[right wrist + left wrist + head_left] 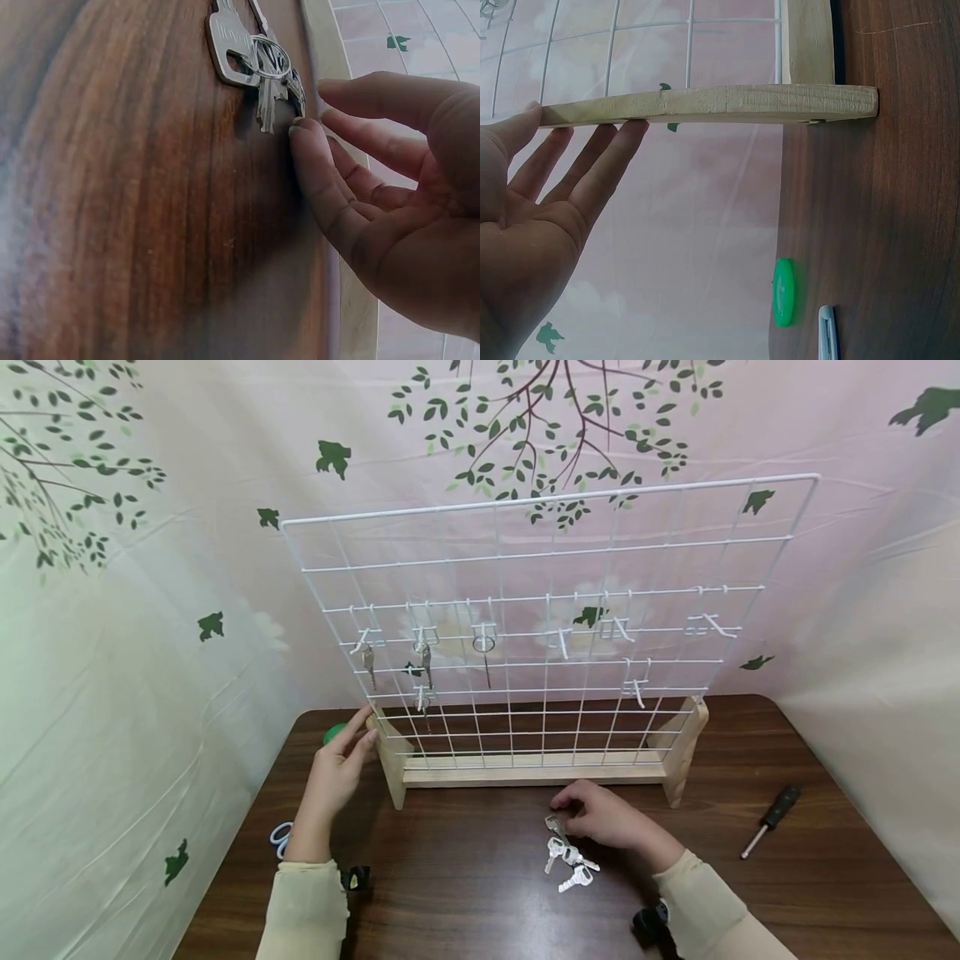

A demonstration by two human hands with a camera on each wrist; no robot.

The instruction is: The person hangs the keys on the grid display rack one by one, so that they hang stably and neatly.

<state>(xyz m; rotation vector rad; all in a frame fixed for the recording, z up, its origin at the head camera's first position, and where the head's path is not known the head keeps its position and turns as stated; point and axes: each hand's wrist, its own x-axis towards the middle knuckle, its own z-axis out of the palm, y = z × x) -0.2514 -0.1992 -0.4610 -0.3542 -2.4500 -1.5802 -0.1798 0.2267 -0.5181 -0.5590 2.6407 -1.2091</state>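
My left hand (335, 777) is at the left wooden leg (392, 764) of a white wire grid rack (550, 556). In the left wrist view, its straight fingers (604, 169) touch the leg's outer face, and the thumb lies at the edge. Low over the table at front centre, my right hand (606, 817) reaches to a bunch of silver keys (576, 878) lying there. The right wrist view shows a fingertip right at one key beside the ring (274, 58), thumb and fingers apart. Another key (231, 45) lies flat on the wood.
White hooks (635, 689) hang on the grid; several at the left carry keys (369, 664). A dark-handled screwdriver (772, 818) lies at right. By my left forearm are scissors with pale handles (280, 837); a green round object (333, 732) lies behind my left hand.
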